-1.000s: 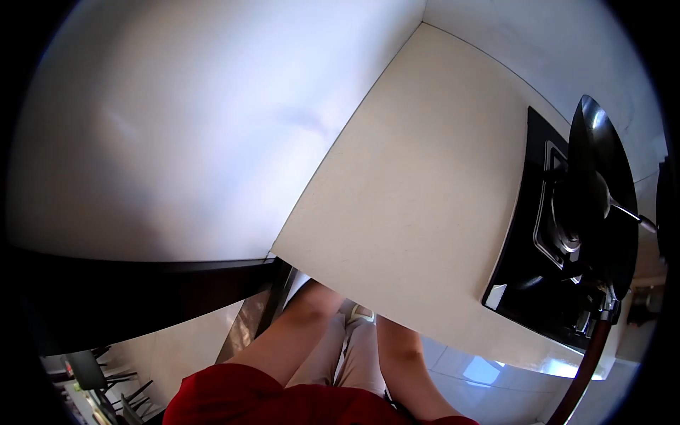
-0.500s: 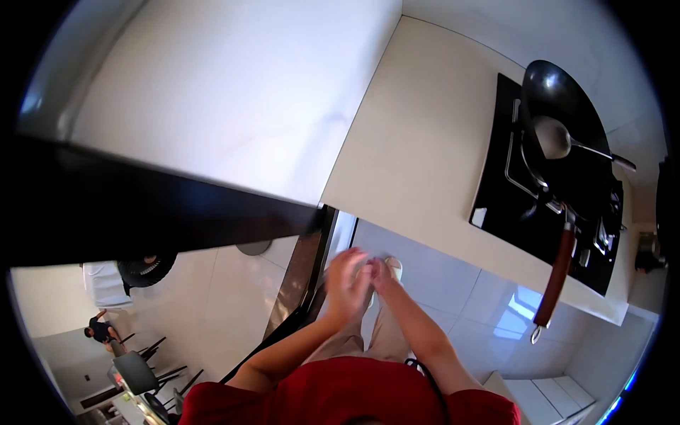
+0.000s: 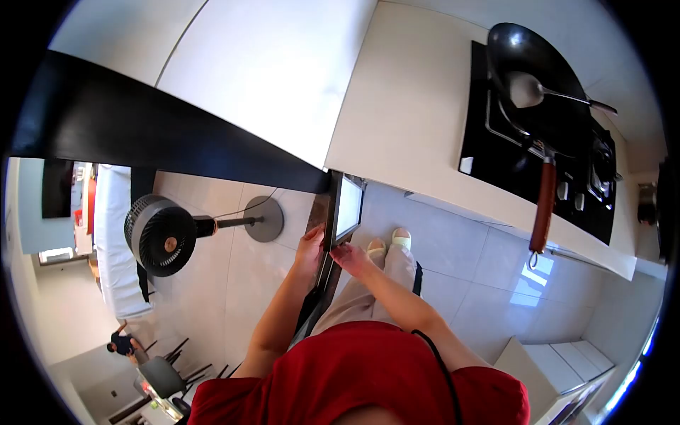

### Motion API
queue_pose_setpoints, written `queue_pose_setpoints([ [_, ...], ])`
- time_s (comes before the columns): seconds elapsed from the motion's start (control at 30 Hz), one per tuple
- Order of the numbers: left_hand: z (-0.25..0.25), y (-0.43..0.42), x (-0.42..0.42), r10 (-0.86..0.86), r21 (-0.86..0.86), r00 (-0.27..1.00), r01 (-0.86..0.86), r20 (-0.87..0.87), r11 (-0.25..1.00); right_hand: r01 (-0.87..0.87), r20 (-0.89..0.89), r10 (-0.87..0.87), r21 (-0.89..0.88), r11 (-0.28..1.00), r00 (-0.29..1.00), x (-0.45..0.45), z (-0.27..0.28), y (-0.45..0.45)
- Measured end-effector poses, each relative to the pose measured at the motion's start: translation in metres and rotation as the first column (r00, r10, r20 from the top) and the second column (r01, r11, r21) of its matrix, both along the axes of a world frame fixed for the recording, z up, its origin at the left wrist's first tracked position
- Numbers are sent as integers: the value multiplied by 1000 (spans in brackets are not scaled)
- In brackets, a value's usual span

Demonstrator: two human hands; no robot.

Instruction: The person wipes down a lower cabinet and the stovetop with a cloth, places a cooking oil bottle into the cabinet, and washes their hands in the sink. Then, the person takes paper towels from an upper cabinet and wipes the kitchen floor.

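Observation:
My left hand (image 3: pixel 309 249) is at the left face of a dark-framed door panel (image 3: pixel 330 205), its fingers curled against the edge. From the other side, my right hand (image 3: pixel 350 259) closes on the same edge, a little lower in the view. The panel's upright frame runs between the two hands, and bright glass (image 3: pixel 347 207) shows on its right side. Part of the fingers of both hands is hidden by the frame. Below, my feet in light slippers (image 3: pixel 401 238) stand on the tiles.
A standing fan (image 3: pixel 166 237) is in the room to the left, where a person (image 3: pixel 125 346) sits farther off. At right, a wok (image 3: pixel 542 71) holding a ladle (image 3: pixel 528 91) rests on a black gas hob (image 3: pixel 478 134). A pale counter (image 3: pixel 404 106) adjoins the hob.
My hands were together in front of me; they have parted and moved left and down onto the door panel's edge. The view has turned, bringing the fan fully into sight.

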State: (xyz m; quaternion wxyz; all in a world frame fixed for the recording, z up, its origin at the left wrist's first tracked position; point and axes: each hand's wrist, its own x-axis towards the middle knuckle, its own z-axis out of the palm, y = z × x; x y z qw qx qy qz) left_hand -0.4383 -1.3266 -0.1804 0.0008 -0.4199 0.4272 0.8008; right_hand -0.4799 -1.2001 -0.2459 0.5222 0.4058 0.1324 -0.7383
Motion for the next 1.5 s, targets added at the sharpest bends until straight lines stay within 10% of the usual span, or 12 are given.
queue_pose_setpoints([
  [0.17,6,43,-25,74,-48,982,-66,175,997,143,84,-142,-1,990,986,2,-21,35],
  [0.33,28,99,-87,58,281,993,-27,-101,959,386,19,-386,4,922,922,-73,-21,101],
  [0.9,28,116,-184,250,590,959,-126,-133,798,590,-45,-619,-253,767,784,-160,41,121],
  [1.5,4,112,-198,253,551,958,-138,-138,823,460,-395,-448,-70,885,802,-186,33,119],
])
